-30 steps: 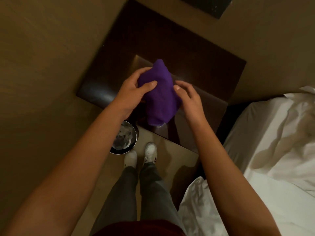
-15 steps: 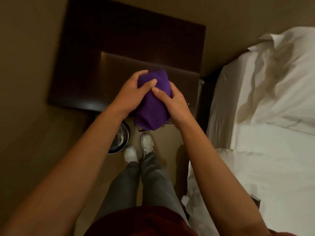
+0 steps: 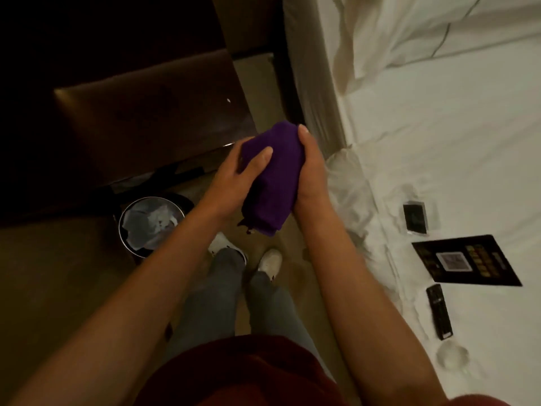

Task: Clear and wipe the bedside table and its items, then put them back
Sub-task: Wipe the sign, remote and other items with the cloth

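My left hand and right hand both grip the folded purple cloth above the floor, between the dark wooden bedside table and the white bed. The table looks cleared: the black remote control, black printed card, small dark framed item and clear glass dish lie on the bed, so I judge wiping these 4 and returning them remains. The round metal wastebin by the table holds crumpled pale liner or paper.

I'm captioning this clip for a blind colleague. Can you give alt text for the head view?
Both hands, left hand and right hand, hold a folded purple cloth beside a dark bedside table. A remote, card and glass lie on the white bed.
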The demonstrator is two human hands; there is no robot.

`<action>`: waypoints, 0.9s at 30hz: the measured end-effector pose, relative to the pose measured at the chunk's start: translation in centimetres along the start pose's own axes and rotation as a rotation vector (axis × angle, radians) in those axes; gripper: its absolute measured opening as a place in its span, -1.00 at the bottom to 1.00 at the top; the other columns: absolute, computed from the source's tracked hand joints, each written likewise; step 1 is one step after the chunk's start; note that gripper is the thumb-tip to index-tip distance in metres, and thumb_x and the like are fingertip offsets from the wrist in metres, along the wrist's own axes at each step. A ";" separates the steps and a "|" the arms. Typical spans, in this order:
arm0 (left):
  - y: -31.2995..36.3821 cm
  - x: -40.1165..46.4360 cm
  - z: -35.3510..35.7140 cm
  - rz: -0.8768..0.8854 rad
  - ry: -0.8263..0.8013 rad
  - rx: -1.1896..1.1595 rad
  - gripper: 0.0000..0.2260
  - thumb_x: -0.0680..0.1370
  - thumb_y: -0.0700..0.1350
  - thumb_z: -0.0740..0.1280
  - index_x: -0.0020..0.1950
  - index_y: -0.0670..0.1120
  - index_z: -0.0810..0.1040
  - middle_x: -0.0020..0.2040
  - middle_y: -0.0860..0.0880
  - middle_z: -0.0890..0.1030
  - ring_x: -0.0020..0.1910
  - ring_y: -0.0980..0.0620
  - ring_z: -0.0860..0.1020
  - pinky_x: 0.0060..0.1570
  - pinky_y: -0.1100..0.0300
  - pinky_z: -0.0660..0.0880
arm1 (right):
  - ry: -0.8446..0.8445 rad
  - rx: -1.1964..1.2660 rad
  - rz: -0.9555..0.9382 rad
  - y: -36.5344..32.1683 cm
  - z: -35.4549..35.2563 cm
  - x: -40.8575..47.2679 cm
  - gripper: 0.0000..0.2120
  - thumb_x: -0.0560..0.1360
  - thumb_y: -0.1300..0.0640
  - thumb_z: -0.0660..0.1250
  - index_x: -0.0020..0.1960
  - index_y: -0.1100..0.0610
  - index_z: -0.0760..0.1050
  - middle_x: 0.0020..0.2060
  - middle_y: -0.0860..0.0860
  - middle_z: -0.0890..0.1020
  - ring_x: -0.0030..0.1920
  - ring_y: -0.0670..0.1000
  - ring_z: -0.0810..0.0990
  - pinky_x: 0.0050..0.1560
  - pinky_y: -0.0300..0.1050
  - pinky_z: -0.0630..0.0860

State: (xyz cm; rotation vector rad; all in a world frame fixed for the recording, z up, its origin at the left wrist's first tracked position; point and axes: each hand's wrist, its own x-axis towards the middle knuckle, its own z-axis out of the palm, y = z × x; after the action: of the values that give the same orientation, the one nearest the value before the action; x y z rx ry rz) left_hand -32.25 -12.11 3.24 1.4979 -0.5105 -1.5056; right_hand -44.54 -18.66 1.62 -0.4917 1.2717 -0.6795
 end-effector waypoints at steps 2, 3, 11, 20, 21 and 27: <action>-1.7 -0.2 2.5 -0.060 -0.069 -0.034 -0.71 0.59 0.17 0.37 0.30 0.22 0.49 0.31 0.11 0.61 0.30 0.14 0.59 0.35 0.01 0.53 | 0.069 0.059 0.028 0.0 -2.8 -0.6 -0.43 0.39 -0.23 0.46 0.19 0.19 0.66 0.08 0.20 0.71 0.11 0.16 0.68 0.32 0.21 0.56; -2.4 -0.3 3.7 -0.090 -0.108 -0.040 -0.72 0.60 0.16 0.36 0.30 0.22 0.49 0.33 0.10 0.60 0.31 0.13 0.59 0.37 -0.03 0.51 | 0.100 0.063 0.029 0.0 -4.3 -0.9 -0.43 0.38 -0.24 0.46 0.17 0.18 0.67 0.06 0.18 0.73 0.09 0.14 0.70 0.26 0.16 0.60; -4.8 -1.6 12.8 -0.140 -0.235 0.050 -0.63 0.59 0.13 0.37 0.37 0.07 0.49 0.28 0.07 0.65 0.29 0.10 0.61 0.25 0.09 0.57 | 0.294 0.036 -0.011 -0.9 -15.7 -5.3 -0.68 0.43 -0.27 0.38 -0.05 -0.07 0.74 -0.02 0.00 0.77 0.04 0.00 0.74 0.15 0.07 0.65; -9.2 -4.9 21.7 -0.222 -0.451 0.179 -0.79 0.66 0.13 0.28 0.28 0.18 0.53 0.23 0.15 0.67 0.28 0.14 0.61 0.17 0.24 0.57 | 0.256 0.444 0.038 1.6 -26.2 -10.5 -0.37 0.58 -0.28 0.27 0.38 0.21 0.55 0.28 0.22 0.63 0.30 0.19 0.60 0.45 0.24 0.44; -9.5 -5.2 22.6 -0.184 -0.459 0.225 -0.81 0.66 0.11 0.28 0.26 0.18 0.54 0.19 0.18 0.68 0.25 0.17 0.61 0.14 0.28 0.56 | 0.194 0.533 0.063 1.9 -26.7 -11.0 -0.30 0.55 -0.34 0.25 0.39 0.21 0.53 0.28 0.22 0.63 0.28 0.19 0.60 0.45 0.23 0.43; -11.1 -5.2 26.6 0.135 -0.412 0.571 -0.79 0.64 0.02 0.36 0.26 0.04 0.54 0.05 0.24 0.65 0.09 0.27 0.60 0.04 0.40 0.48 | 0.105 0.688 0.016 3.8 -29.7 -13.7 -0.41 0.44 -0.36 0.37 0.24 0.05 0.68 0.27 0.16 0.67 0.26 0.19 0.66 0.23 0.21 0.58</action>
State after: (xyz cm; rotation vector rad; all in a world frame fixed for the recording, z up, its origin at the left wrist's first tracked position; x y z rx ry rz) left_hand -61.47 -10.57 1.68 1.5214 -1.3493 -1.6455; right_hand -74.68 -5.43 1.54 0.1214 1.0502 -1.0783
